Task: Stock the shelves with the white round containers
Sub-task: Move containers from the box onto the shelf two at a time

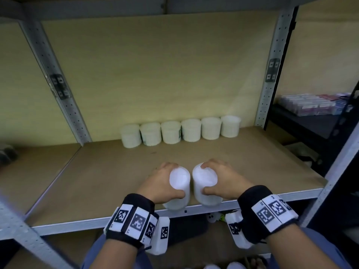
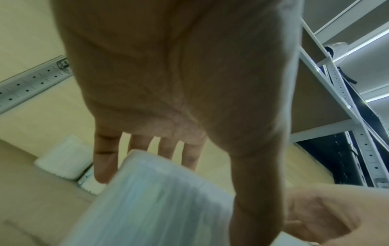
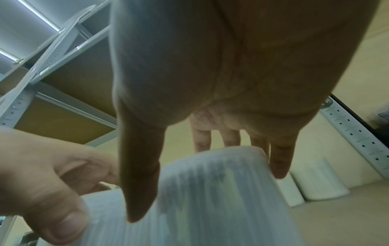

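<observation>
Two tubs stand upright side by side at the front edge of the shelf (image 1: 101, 191), long axes vertical, their flat white tops facing up, each clasped from above by one hand. The left hand (image 1: 161, 183) arches over the left tub (image 1: 179, 183), thumb pressed to the near wall and fingers (image 2: 105, 166) reaching down the far wall, so the tub sits squeezed between them. The right hand (image 1: 223, 179) mirrors it on the right tub (image 1: 205, 177), thumb on the near side and fingers (image 3: 280, 163) draped over the far rim. Both wrists come in level from the near side, knuckles up, with marker-covered wristbands (image 1: 134, 220) just behind the grips. The two tubs stand just beside each other between the hands; whether they touch cannot be told. Beyond the fingertips, well apart from the held pair, a row (image 1: 180, 131) of six more white tubs stands upright along the back panel, ribbed sides touching or nearly so. To the right of the right hand, past the perforated post (image 1: 270, 78), packaged boxes (image 1: 310, 105) lie on a dark neighbouring rack.
</observation>
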Motion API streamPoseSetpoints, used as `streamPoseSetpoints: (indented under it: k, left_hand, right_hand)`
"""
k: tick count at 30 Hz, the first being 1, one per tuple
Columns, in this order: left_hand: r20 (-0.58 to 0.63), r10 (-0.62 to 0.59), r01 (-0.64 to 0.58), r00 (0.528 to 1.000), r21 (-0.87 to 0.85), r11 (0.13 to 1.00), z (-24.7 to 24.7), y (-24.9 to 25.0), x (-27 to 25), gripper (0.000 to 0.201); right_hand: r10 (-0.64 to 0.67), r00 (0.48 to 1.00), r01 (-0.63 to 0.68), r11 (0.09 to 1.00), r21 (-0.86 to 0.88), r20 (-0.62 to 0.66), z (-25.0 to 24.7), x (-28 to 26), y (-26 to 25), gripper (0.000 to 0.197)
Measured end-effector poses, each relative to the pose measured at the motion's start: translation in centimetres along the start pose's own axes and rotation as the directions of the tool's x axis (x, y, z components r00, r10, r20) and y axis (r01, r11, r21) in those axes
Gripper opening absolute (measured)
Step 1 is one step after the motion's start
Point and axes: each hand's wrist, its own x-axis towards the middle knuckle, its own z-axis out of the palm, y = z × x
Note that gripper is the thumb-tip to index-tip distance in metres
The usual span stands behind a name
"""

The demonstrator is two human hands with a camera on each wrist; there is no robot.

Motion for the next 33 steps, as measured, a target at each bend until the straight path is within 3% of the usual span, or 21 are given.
streamPoseSetpoints:
  k: [4,9,12,24,33]
  left_hand:
    - [-0.030,0.055,-0.053,0.998,0.063,0.997,-0.6,0.1,-0.8,0.082]
    - [-0.055,0.092,-0.087,0.994,0.092,0.992,-0.9,0.4,-2.3,0.039]
    - [-0.073,0.098,-0.090,0.993,0.104,0.991,-0.6,0.4,-2.5,0.029]
    - [-0.123,0.151,-0.140,0.981,0.094,0.986,0.5,1.8,-0.9,0.030]
    - [-0.091,0.215,-0.206,0.972,0.090,0.974,2.3,5.6,5.5,0.031]
  right_hand:
    - [-0.029,0.999,0.028,0.998,-0.061,-0.026,-0.6,-1.2,-0.4,0.077]
    - [-0.074,0.997,0.069,0.987,-0.142,-0.033,-1.0,-2.6,-1.1,0.045]
    - [-0.087,0.995,0.080,0.985,-0.156,-0.041,-0.9,-2.9,-1.1,0.036]
    - [-0.019,0.996,0.011,0.996,-0.093,-0.086,-1.1,-1.4,0.5,0.032]
    - [0.126,0.980,-0.142,0.985,-0.101,-0.153,-3.7,1.5,4.8,0.032]
